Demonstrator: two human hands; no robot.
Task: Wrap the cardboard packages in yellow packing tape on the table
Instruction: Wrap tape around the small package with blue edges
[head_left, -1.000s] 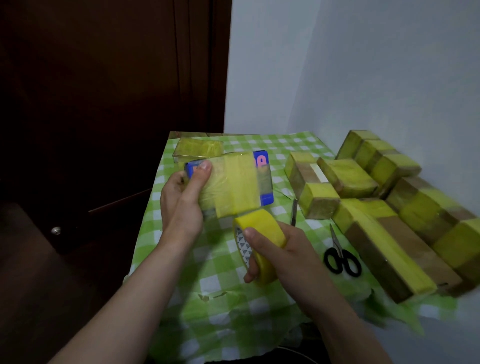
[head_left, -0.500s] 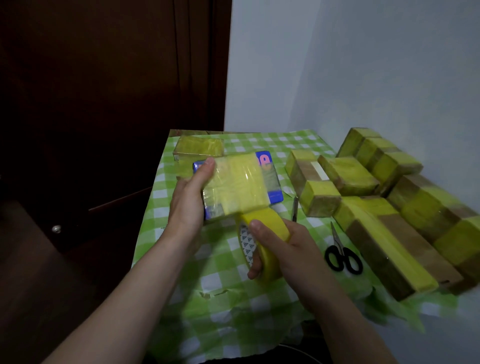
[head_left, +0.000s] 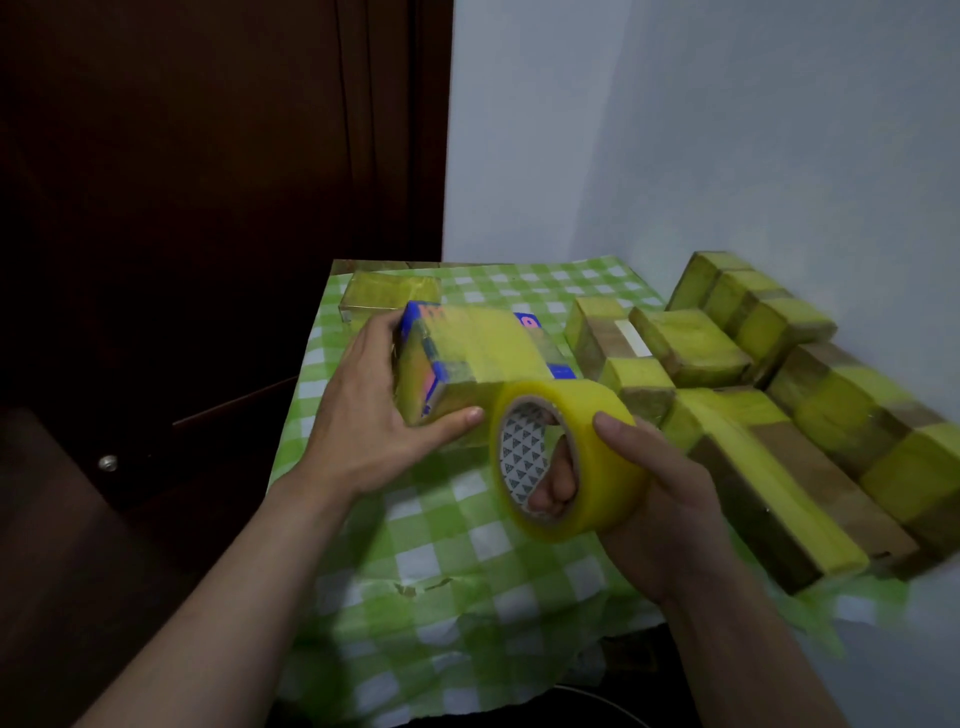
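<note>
A blue box (head_left: 483, 358) partly covered in yellow tape is held above the green checked tablecloth (head_left: 457, 540). My left hand (head_left: 374, 421) grips its left end, thumb along the near lower edge. The yellow tape roll (head_left: 566, 457) sits just right of and below the box, its tape running onto the box. My right hand (head_left: 649, 499) holds the roll, with fingers through its core and the thumb on its outer face.
Several tape-wrapped cardboard packages (head_left: 810, 415) are stacked along the right wall. One more wrapped package (head_left: 389, 291) lies at the table's far left corner. A dark wooden door fills the left side. The tablecloth has a small tear (head_left: 421, 587) near the front.
The box has turned in my left hand, so its end face now shows toward me. The roll has tilted and come up beside the box. The scissors are now hidden behind my right hand.
</note>
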